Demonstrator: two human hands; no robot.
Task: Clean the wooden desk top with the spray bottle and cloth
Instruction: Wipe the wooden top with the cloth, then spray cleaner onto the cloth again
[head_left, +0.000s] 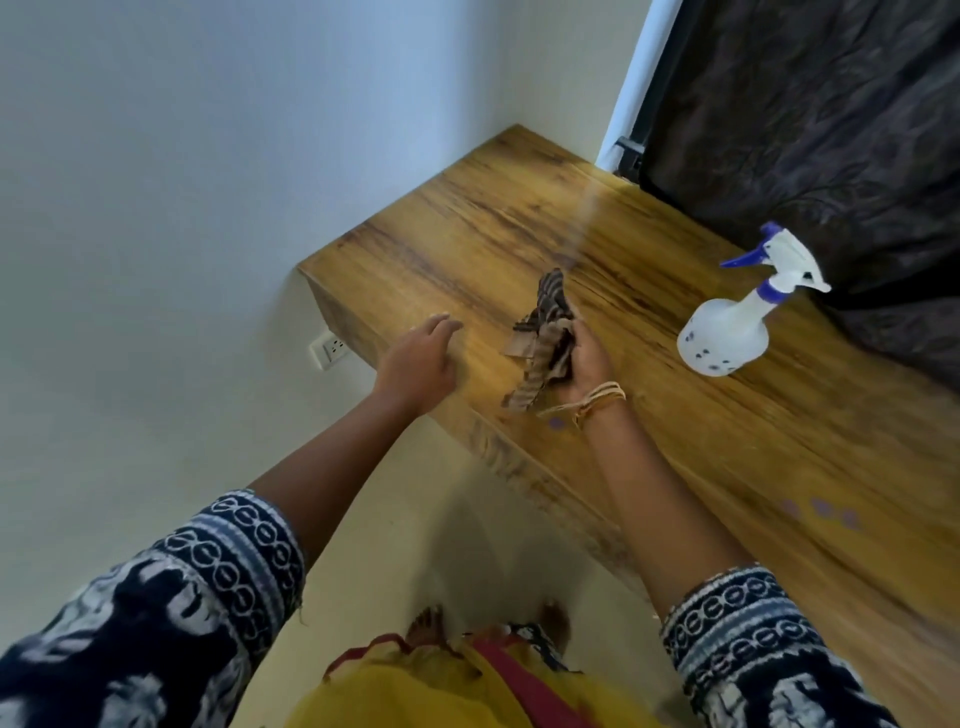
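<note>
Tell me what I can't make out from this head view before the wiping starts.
- Desk top: its right end runs off the frame edge, and the dark curtain covers its back edge.
- Whether the wood is wet: glare and blur hide any spray.
- Spray bottle: liquid level unreadable through the cloudy plastic.
- Cloth: bunched in the right hand, so its size is hidden.
- Left hand: contact with the desk unclear.
</note>
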